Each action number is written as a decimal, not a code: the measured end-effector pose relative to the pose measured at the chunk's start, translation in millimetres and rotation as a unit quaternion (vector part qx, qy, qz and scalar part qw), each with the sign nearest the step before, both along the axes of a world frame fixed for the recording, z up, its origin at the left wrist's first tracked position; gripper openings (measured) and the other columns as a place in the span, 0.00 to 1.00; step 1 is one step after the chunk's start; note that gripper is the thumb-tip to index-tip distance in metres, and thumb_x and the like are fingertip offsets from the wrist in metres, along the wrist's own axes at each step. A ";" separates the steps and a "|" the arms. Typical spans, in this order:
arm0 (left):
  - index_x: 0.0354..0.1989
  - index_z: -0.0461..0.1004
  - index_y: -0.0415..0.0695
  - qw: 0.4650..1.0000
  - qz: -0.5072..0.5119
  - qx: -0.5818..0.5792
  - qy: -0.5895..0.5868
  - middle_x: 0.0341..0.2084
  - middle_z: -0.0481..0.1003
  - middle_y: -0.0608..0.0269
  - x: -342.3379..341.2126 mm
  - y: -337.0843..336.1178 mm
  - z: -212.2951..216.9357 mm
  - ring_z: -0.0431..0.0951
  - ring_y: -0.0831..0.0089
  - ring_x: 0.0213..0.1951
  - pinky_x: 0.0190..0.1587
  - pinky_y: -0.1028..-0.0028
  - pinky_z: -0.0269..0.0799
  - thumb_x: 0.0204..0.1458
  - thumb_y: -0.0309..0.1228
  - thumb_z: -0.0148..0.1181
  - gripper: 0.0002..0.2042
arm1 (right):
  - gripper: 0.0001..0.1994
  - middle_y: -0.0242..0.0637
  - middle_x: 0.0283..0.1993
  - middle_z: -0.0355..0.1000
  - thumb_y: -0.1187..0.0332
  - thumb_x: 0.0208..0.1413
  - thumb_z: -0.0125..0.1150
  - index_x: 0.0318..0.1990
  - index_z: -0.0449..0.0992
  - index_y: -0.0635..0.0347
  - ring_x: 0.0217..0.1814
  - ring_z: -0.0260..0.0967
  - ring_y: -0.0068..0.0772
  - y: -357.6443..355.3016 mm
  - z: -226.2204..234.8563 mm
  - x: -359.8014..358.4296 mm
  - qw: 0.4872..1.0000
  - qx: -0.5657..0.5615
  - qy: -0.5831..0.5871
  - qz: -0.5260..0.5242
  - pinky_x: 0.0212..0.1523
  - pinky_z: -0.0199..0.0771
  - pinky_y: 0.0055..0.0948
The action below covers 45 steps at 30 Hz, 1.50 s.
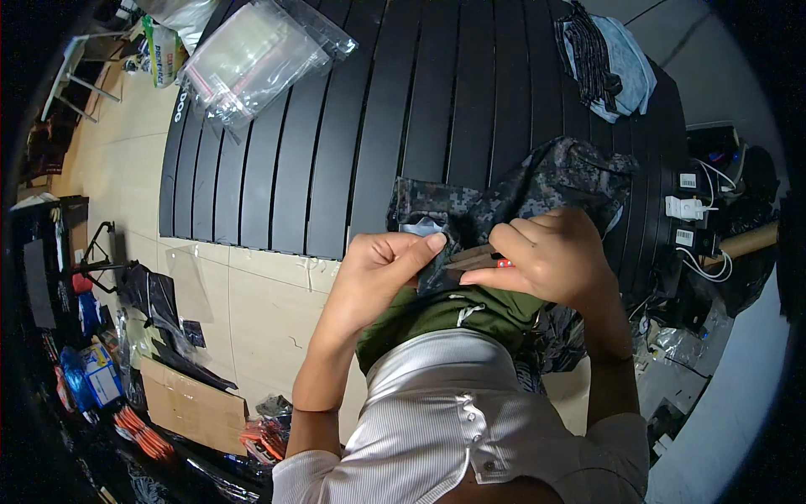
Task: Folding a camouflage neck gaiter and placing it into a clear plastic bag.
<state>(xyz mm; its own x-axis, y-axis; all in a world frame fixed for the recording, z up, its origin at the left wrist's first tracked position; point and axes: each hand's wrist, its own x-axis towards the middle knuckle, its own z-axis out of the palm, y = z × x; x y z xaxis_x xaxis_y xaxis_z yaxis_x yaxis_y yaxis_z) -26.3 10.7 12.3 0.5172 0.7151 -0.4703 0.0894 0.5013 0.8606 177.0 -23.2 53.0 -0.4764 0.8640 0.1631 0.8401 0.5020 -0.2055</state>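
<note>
A dark digital-camouflage garment [554, 181] lies bunched over the table's near edge and hangs toward my lap. My left hand [378, 265] is closed, its thumb and forefinger pinching the garment's edge beside a small pale blue patch [422, 228]. To the right, my right hand [550, 256] has its fingers curled and its thumb stretched toward the left hand, over the same cloth. Under its fingers shows a slim brownish strip with a small red piece [505, 263]; most of it is hidden, so its kind is unclear.
The black slatted table [336, 151] spans the view ahead. Clear plastic bags [256, 63] lie at its far left, light blue and black folded clothes [609, 63] at its far right. White plugs and cables [690, 207] line the right edge. Cardboard [193, 403] lies on the left floor.
</note>
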 end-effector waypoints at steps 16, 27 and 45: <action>0.18 0.73 0.39 0.999 0.011 -0.026 -0.021 0.15 0.69 0.71 -0.4 -6.1 2.2 0.65 0.86 0.17 0.23 0.84 0.64 0.51 0.36 0.54 0.14 | 0.20 0.31 0.13 0.60 0.56 0.28 0.72 0.17 0.66 0.59 0.13 0.60 0.28 -15.1 -9.5 9.6 0.980 -0.097 0.160 -0.071 0.15 0.57 0.22; 0.20 0.74 0.39 0.999 0.002 -0.039 -0.021 0.15 0.69 0.71 -1.0 -6.8 5.7 0.66 0.86 0.18 0.22 0.85 0.63 0.51 0.37 0.54 0.15 | 0.19 0.31 0.14 0.62 0.59 0.28 0.72 0.19 0.66 0.60 0.13 0.62 0.27 -28.3 -12.0 6.2 0.979 -0.078 0.159 -0.105 0.15 0.59 0.21; 0.19 0.72 0.39 0.997 0.013 -0.054 -0.055 0.15 0.68 0.71 3.4 -12.8 3.9 0.64 0.87 0.18 0.21 0.85 0.60 0.52 0.35 0.52 0.14 | 0.20 0.31 0.13 0.60 0.55 0.29 0.70 0.17 0.65 0.57 0.14 0.61 0.29 -25.2 -18.0 -7.5 0.992 -0.016 0.096 -0.082 0.16 0.58 0.24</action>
